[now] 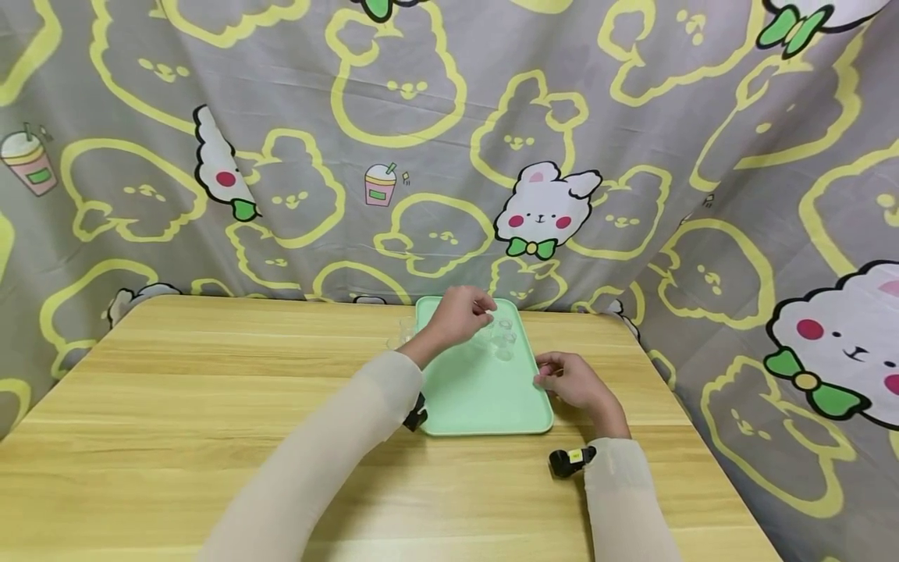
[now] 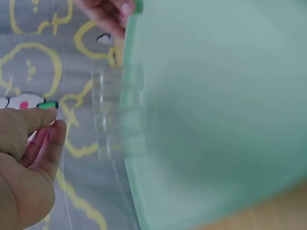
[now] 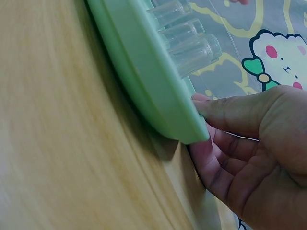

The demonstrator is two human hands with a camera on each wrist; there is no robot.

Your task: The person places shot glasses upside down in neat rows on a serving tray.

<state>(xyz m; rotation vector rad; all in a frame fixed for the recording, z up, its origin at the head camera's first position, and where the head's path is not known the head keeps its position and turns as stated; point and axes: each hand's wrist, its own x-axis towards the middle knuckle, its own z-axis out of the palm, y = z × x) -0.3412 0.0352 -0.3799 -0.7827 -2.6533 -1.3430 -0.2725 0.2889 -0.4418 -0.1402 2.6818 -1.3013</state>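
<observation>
A light green tray (image 1: 485, 398) lies on the wooden table. Several small clear cups (image 1: 505, 353) stand toward its far end; the left wrist view shows the cups (image 2: 117, 110) in a blurred row. Over the far part of the tray hovers my left hand (image 1: 460, 316), fingers loosely bent, with nothing visible between thumb and fingertips. My right hand (image 1: 572, 380) grips the tray's right rim. In the right wrist view the thumb of the right hand (image 3: 259, 143) lies on top of the rim and the fingers are beneath it.
More clear cups (image 1: 402, 334) sit on the table (image 1: 232, 390) just left of the tray, partly hard to make out. A patterned grey curtain (image 1: 435, 172) hangs behind the table and along its right side.
</observation>
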